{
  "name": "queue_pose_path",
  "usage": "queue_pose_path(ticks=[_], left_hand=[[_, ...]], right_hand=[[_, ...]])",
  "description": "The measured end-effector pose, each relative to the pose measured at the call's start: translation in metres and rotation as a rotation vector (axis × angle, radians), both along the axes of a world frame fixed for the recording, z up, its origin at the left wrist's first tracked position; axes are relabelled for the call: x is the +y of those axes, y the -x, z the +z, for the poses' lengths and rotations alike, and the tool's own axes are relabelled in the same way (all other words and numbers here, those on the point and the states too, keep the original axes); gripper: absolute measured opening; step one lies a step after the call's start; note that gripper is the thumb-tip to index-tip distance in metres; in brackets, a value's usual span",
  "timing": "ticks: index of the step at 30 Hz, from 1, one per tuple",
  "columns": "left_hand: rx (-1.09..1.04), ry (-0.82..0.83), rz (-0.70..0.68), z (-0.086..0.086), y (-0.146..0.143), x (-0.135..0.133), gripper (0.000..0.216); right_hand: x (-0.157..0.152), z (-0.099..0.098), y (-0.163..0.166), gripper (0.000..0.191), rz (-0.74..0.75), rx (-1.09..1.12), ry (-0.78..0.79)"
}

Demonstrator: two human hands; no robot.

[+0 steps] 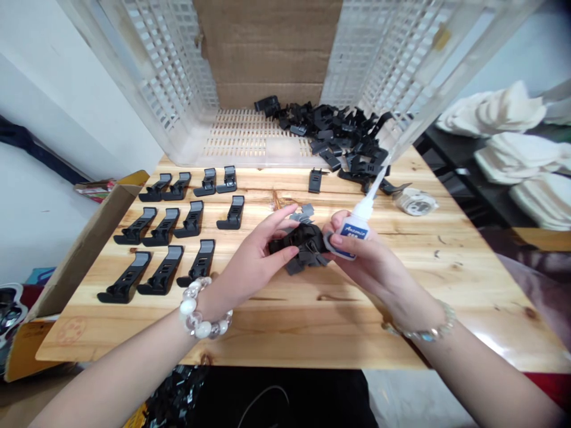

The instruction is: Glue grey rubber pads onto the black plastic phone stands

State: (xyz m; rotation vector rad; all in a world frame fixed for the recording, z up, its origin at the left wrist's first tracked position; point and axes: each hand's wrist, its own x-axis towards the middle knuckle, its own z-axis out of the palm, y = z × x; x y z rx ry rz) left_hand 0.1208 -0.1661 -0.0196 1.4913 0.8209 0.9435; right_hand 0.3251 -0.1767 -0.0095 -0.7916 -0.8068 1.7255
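My left hand (259, 252) is closed on a black plastic clip (300, 239) held just above the wooden table (312, 315), near its middle. My right hand (370, 255) grips a small white glue bottle (357, 226) with a long thin nozzle that points up and to the right. The fingertips of that hand also touch the clip and a small grey pad (314, 255) beside it. More grey pads (303, 213) lie on the table just behind the clip.
Several finished black clips (173, 238) stand in rows on the left of the table. A heap of loose black clips (339, 139) spills from a white plastic crate (250, 137) lying on its side at the back. A tape roll (417, 203) lies right; a cardboard box (75, 249) stands left.
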Motion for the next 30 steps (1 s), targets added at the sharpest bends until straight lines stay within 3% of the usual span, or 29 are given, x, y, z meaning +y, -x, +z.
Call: queue_pose_path(ticks=[3,6,9,12,18,25,30], left_hand=[[0.011,-0.033,0.018,0.01,0.002,-0.002,0.066],[-0.156,0.143,0.092,0.017,0.001,-0.002,0.063],[-0.367,0.425,0.068,0.019,-0.003,0.0,0.032],[-0.43,0.55,0.038,0.017,-0.005,0.002,0.009],[-0.208,0.443,0.133,0.009,-0.004,-0.001,0.03],[-0.031,0.544,0.007,0.006,-0.011,-0.014,0.041],[-0.104,0.607,-0.071,0.007,-0.015,-0.018,0.039]], right_hand=[[0.002,-0.002,-0.001,0.026,0.038,-0.033,0.018],[0.003,-0.003,0.0,0.028,0.051,-0.042,-0.008],[0.003,-0.006,0.001,0.031,0.055,-0.107,-0.069],[0.003,-0.01,0.001,0.032,0.083,-0.211,-0.131],[0.002,-0.01,0.0,0.03,0.073,-0.275,-0.199],[-0.008,-0.004,0.011,0.027,0.087,-0.425,-0.218],[-0.014,-0.001,0.016,0.025,0.053,-0.476,-0.224]])
